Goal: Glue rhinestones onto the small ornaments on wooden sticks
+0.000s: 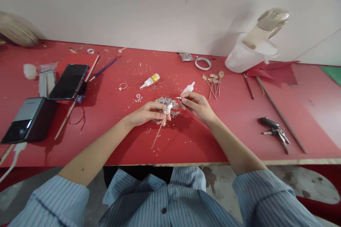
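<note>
Between the fingers and thumb of my left hand (151, 111) is a thin wooden stick (157, 135), its lower end slanting toward the table's front edge. The stick's top is covered with shiny, pale and bluish pieces (168, 108). My right hand (196, 104) pinches a small, thin dark tool with a light tip, too small to name, pointing at the stick's top but apart from it. Under both hands spreads a pile of glittering sequins (164, 101). Just behind my right hand lies a white bottle (188, 88). A yellow-labelled glue bottle (150, 81) lies further back.
On the red table (202, 142), several sticks with cut-out wooden tops (213, 78) lie right of centre, near a tape roll (203, 64). A white bucket (241, 56) stands at back right, keys (278, 133) nearer. At left are a phone (69, 81) and a power bank (25, 120).
</note>
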{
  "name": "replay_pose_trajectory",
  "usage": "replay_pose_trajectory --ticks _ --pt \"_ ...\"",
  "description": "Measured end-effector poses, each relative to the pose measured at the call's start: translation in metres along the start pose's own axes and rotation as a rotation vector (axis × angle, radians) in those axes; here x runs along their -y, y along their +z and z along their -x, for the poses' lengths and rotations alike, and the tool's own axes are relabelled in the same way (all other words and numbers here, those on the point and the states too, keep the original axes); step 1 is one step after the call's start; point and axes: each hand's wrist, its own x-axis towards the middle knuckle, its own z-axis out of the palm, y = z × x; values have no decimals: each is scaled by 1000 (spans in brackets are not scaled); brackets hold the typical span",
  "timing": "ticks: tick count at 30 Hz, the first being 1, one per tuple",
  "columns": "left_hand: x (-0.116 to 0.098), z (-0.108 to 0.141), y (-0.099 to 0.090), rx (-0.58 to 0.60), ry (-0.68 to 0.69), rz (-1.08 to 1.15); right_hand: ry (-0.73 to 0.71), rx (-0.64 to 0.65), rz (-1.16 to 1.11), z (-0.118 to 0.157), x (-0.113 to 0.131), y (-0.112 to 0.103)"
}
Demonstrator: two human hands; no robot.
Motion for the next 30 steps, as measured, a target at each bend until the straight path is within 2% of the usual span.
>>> replay_pose_trajectory --ticks 3,6,9,13,17,20,26,30 --pt "-2 1 -4 -38 -4 -40 51 66 42 0 2 -2" --pt "-5 6 -13 -113 60 -22 103 183 101 0 3 -4" --pt "-5 9 -18 -129 110 3 147 263 96 -1 0 -2" --pt "-3 8 -10 -90 85 2 62 170 -12 -1 -4 -2" --pt "-1 0 3 -15 22 -6 -10 72 -54 0 3 -6" --pt "-1 -2 6 23 -10 -46 -1 106 6 1 9 -10" --pt "-4 6 -11 -111 53 -45 77 200 95 0 3 -7" --pt "-5 10 -18 -125 119 -67 98 231 112 -1 -4 -1"
